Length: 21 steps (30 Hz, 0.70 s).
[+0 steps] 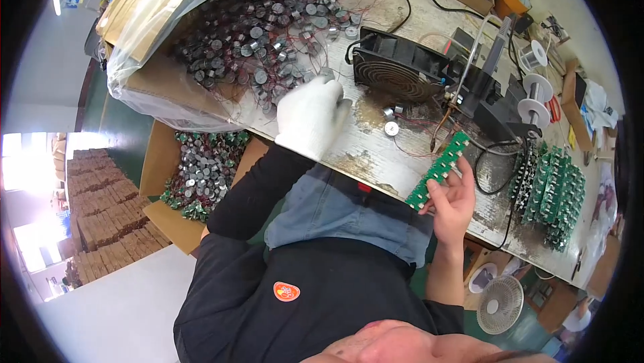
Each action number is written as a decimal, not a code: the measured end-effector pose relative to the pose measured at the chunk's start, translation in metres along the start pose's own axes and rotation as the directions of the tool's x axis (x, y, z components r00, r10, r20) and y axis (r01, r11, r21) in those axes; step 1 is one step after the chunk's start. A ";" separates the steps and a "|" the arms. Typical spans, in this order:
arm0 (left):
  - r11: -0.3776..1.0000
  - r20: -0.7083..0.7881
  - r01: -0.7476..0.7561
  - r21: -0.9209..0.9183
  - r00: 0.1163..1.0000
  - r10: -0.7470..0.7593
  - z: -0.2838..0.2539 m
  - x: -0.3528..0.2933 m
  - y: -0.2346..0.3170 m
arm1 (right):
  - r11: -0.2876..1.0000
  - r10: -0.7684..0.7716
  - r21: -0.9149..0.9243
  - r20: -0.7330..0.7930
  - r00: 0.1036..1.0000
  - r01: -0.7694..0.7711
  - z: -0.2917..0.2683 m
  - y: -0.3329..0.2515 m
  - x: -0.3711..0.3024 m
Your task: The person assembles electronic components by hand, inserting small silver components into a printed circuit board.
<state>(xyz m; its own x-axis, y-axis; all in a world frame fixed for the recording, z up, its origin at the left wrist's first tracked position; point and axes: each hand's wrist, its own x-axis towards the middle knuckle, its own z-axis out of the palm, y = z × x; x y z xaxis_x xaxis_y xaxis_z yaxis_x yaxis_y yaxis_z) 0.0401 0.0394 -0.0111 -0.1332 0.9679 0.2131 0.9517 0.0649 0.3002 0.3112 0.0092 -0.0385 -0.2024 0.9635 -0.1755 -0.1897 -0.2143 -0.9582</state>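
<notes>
Just nearer me than the black fan (397, 76) with its ringed grille, and a touch to its right, is the green circuit board (439, 172): a flat, narrow strip, dotted with small pale components. Off the black fan's left side spreads a heap of metal discs (268, 34), dull grey, round and stubby, tangled in hair-thin red wires. On the black fan's near side sits a loose disc (392, 128), pale-faced with a dark mark at its middle. Out to the black fan's right we've got 2 white spools (537, 89), and nearer me a bank of green boards (550, 192), packed upright and bristling with parts.

Under the black fan, the worktable (493, 212) is whitish, scuffed and stained brown. Well to the black fan's left and nearer me, a cardboard box (157, 155) holds more discs and green pieces; farther left rise stacks of brown slabs (107, 209) beyond the green floor (127, 135).

And the hands! Left of the black fan, my left hand (310, 118), white-gloved with grey fingertips, reaches back-up to the heap's near edge; whether those fingers are closed on a disc, I cannot tell. On the black fan's near-right side, my bare right hand (454, 205) has the board clamped by its lower part, thumb on the face, fingers curled behind, strip slanting away rightward.
</notes>
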 end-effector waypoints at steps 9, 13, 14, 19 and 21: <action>0.322 0.175 0.287 -0.902 0.926 -0.335 -0.013 -0.024 0.016 | 1.000 -0.002 0.021 0.022 1.000 0.002 0.000 -0.004 -0.001; 0.137 0.312 0.357 -0.924 0.911 -0.271 -0.012 -0.033 0.031 | 1.000 0.001 0.016 0.034 0.999 -0.002 0.001 -0.001 -0.002; 0.126 0.319 0.360 -0.924 0.910 -0.264 -0.009 -0.036 0.035 | 1.000 0.014 0.021 0.037 0.999 -0.015 0.002 -0.002 -0.001; 0.366 0.353 0.388 -0.846 0.922 -0.161 0.006 -0.048 0.054 | 0.998 0.033 0.046 0.046 0.998 -0.035 0.002 -0.003 -0.001; 0.376 0.389 0.403 -0.834 0.914 -0.116 0.007 -0.049 0.065 | 0.997 0.070 0.042 0.051 0.996 -0.072 0.003 -0.006 -0.001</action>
<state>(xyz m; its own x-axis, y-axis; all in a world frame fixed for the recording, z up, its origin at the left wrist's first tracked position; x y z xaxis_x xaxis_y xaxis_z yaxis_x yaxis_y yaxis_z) 0.1100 -0.0022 -0.0084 -0.1243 0.9714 -0.2022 0.0736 0.2123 0.9744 0.3101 0.0093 -0.0318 -0.2637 0.9368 -0.2301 -0.2148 -0.2895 -0.9328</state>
